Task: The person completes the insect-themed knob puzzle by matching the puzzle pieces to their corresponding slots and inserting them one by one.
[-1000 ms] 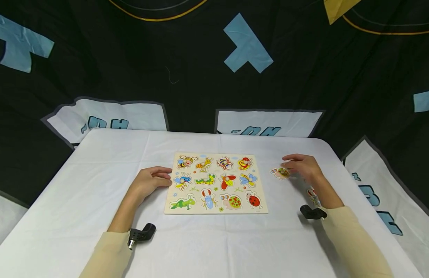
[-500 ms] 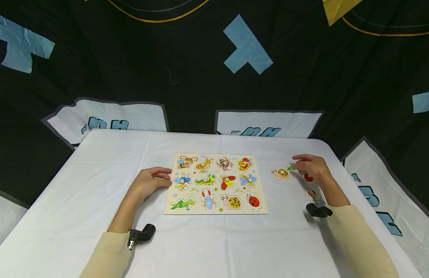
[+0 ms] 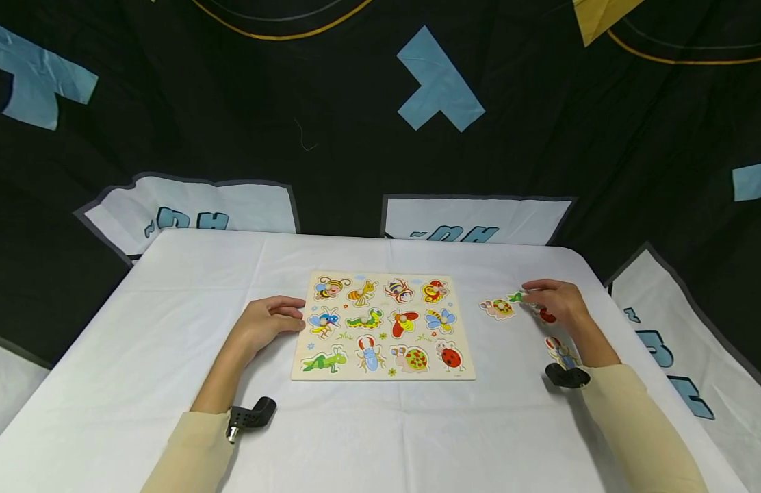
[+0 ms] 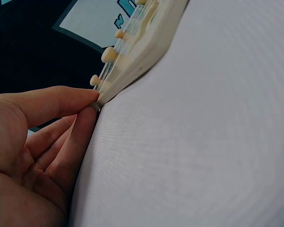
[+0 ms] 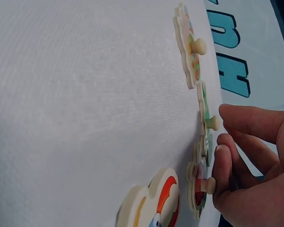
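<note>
A wooden insect puzzle board [image 3: 356,342] lies flat on the white-covered table. My left hand [image 3: 257,327] rests at its left edge, fingertips touching the rim; in the left wrist view, wooden knobs [image 4: 109,55] stand up from the board. To the right, my right hand [image 3: 556,301] is poised over a green insect piece [image 5: 206,106]. Its thumb and fingers are parted close to that piece's knob [image 5: 213,123], not visibly gripping it. A snail piece [image 3: 497,309] lies left of this hand, and a ladybug piece [image 5: 199,187] sits partly under it.
A stag beetle piece [image 3: 560,351] lies beside the right wrist, partly hidden by the black wrist camera [image 3: 567,376]. Another black camera [image 3: 252,413] is on the left wrist. A dark curtain [image 3: 343,150] hangs behind the table.
My right hand has moved right, from beside the snail piece to the green insect piece, uncovering the green and red pieces. My left hand has stayed at the board's edge.
</note>
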